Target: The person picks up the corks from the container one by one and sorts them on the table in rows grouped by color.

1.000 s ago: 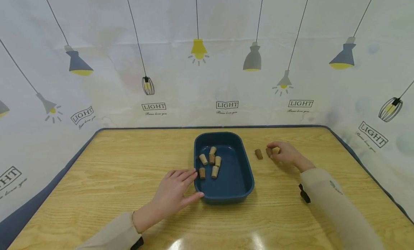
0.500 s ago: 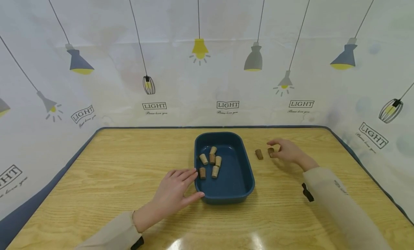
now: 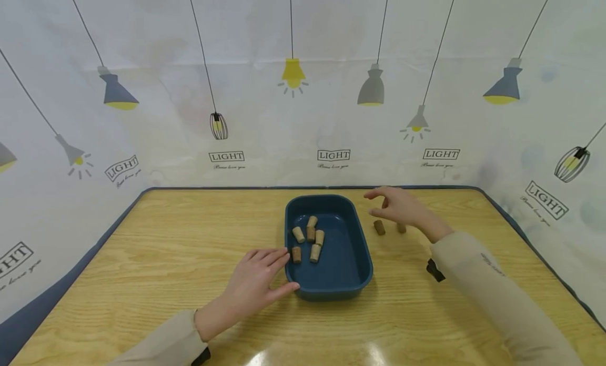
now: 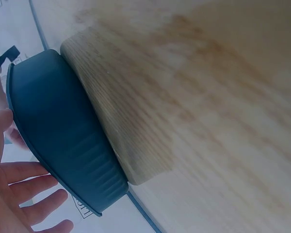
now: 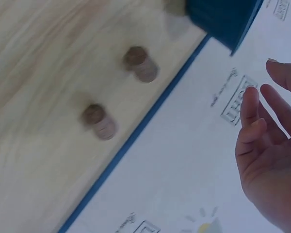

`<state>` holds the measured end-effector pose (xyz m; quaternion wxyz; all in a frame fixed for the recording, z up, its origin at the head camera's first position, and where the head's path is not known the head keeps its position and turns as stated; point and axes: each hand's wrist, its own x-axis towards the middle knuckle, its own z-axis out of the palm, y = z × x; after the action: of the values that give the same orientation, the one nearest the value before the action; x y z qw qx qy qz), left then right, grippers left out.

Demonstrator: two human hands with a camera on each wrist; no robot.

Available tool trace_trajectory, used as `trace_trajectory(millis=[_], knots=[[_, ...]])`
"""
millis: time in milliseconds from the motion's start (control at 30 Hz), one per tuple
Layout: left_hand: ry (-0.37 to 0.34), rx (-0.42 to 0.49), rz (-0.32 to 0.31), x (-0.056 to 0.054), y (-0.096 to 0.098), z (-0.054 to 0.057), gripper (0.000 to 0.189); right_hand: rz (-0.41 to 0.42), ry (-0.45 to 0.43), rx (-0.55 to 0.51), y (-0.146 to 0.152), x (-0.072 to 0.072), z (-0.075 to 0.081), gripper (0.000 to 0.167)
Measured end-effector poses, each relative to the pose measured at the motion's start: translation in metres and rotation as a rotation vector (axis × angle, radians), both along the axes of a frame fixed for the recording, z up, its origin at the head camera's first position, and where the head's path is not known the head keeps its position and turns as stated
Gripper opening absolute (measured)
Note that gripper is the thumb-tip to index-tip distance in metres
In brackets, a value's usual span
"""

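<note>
A dark blue tray [image 3: 338,268] stands on the table with several corks in its left half, one of them a brown cork [image 3: 296,254] near the left wall. My left hand [image 3: 255,276] touches the tray's left rim with extended fingers and thumb; in the left wrist view the fingers [image 4: 41,206] lie along that rim. Right of the tray, my right hand [image 3: 400,205] hovers over the table, holding nothing, its fingers apart from the thumb. Below it lie two brown corks, one cork [image 3: 379,227] nearer the tray and another cork [image 3: 401,229] partly hidden by the hand.
The wooden table [image 3: 189,224] has a dark blue edge along its back and sides. A white printed backdrop [image 3: 265,119] with lamp drawings rises behind it. Both sleeves are beige, with a black strap [image 3: 435,270] at the right wrist.
My right hand has let go of the right-hand cork, which stays on the table, and has risen up and to the left over the two corks. The left hand and tray have not moved.
</note>
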<state>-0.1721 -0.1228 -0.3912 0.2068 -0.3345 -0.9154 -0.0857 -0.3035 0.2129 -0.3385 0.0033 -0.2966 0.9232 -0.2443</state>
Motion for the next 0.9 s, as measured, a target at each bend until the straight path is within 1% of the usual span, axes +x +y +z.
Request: trace_trajectory(millis=[100, 267, 533, 700, 900], knots=[[-0.001, 0.001, 0.001, 0.000, 0.000, 0.000, 0.063, 0.039, -0.005, -0.021, -0.017, 0.003, 0.010, 0.038], [-0.001, 0.006, 0.002, 0.000, 0.001, 0.000, 0.062, 0.103, 0.033, -0.025, -0.045, 0.004, 0.021, 0.037], [-0.004, 0.008, -0.001, 0.000, 0.001, 0.001, 0.061, 0.124, 0.016, 0.048, -0.085, -0.001, 0.031, 0.039], [-0.014, 0.004, 0.001, 0.000, 0.001, 0.002, 0.061, 0.134, -0.022, 0.061, -0.102, -0.003, 0.030, 0.040], [-0.025, -0.004, 0.006, 0.000, 0.000, 0.002, 0.061, 0.138, -0.071, 0.046, -0.115, -0.007, 0.019, 0.040]])
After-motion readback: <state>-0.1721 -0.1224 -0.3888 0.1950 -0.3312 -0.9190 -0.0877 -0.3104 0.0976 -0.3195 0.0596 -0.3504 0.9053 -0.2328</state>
